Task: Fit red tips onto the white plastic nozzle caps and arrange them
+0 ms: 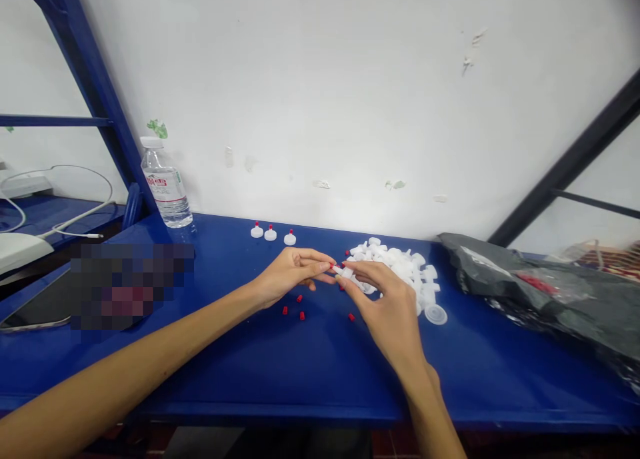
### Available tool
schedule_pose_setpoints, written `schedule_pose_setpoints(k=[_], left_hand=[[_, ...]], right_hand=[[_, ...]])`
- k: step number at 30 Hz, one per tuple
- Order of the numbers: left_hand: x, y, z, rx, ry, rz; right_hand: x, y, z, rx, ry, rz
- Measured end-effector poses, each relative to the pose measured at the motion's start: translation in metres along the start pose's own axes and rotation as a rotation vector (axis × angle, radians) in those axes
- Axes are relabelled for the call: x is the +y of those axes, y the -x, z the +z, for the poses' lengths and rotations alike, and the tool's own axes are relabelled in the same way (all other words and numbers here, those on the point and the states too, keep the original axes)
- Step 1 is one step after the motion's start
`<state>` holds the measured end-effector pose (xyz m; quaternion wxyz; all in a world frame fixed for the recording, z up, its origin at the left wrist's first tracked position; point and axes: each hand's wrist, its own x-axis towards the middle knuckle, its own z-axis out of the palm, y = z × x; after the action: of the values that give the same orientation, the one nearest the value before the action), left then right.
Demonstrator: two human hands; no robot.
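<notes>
My left hand [286, 274] pinches a small red cap [331, 266] between thumb and fingertips. Closed on a white nozzle lid [345, 272], my right hand [387, 302] holds its narrow tip against or very close to the red cap; whether the two are joined I cannot tell. Behind the right hand lies a heap of white nozzle lids [410, 269], partly hidden by it. Several loose red caps [302, 316] are scattered on the blue table [260, 366] below the hands. Towards the wall, three white lids [271, 233] stand upright in a row with red caps on their tips.
A water bottle [167, 189] stands at the back left by the blue metal frame [107, 112]. A phone [40, 302] and a blurred-out item lie at the left. Dark plastic bags [545, 299] spread over the right side. The white wall [320, 99] closes off the back.
</notes>
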<state>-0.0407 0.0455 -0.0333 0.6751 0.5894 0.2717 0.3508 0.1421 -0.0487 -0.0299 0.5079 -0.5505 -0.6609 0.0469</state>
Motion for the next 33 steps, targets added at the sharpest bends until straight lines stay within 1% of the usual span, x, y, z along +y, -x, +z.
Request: schedule_pose_setpoints(k=[3,9,14,16,17,18,21,22,23,24,26,28,30,32,33], left_hand=[[-0.001,0.001,0.001,-0.006,-0.015,0.023],[0.0,0.003,0.007,0.026,-0.009,0.031],[-0.001,0.001,0.007,0.065,-0.099,0.037],[0.0,-0.001,0.005,0.105,-0.225,0.051],[0.001,-0.003,0.002,0.139,-0.334,0.083],[0.002,-0.004,-0.001,0.178,-0.472,0.138],[0.003,-0.011,-0.017,0.296,-0.908,0.369],[0.002,-0.014,-0.024,0.325,-1.008,0.419],[0.0,-0.017,-0.031,0.343,-1.075,0.437],[-0.002,-0.02,-0.037,0.354,-1.114,0.426],[-0.008,-0.027,-0.046,0.351,-1.144,0.359],[-0.011,-0.03,-0.05,0.335,-1.161,0.3],[-0.011,-0.028,-0.048,0.356,-1.196,0.295],[-0.005,-0.023,-0.041,0.389,-1.25,0.345],[0.0,-0.019,-0.037,0.363,-1.274,0.364]], right_hand=[[0.0,0.0,-0.001,-0.006,-0.027,0.008],[0.004,-0.001,-0.002,-0.005,-0.135,0.046],[0.005,-0.001,0.003,-0.067,-0.102,0.09],[0.005,-0.002,0.001,-0.073,-0.025,0.083],[0.005,-0.003,-0.001,-0.058,0.019,0.075],[0.007,-0.004,-0.004,-0.033,0.061,0.068],[0.017,-0.008,-0.013,0.037,0.193,0.051],[0.022,-0.009,-0.015,0.03,0.246,0.036],[0.027,-0.009,-0.016,0.003,0.299,0.008],[0.033,-0.009,-0.017,-0.043,0.349,-0.027],[0.041,-0.008,-0.015,-0.152,0.431,-0.101],[0.045,-0.006,-0.012,-0.236,0.487,-0.147],[0.044,-0.005,-0.01,-0.27,0.518,-0.154],[0.04,-0.005,-0.009,-0.272,0.522,-0.142],[0.038,-0.005,-0.01,-0.267,0.516,-0.134]])
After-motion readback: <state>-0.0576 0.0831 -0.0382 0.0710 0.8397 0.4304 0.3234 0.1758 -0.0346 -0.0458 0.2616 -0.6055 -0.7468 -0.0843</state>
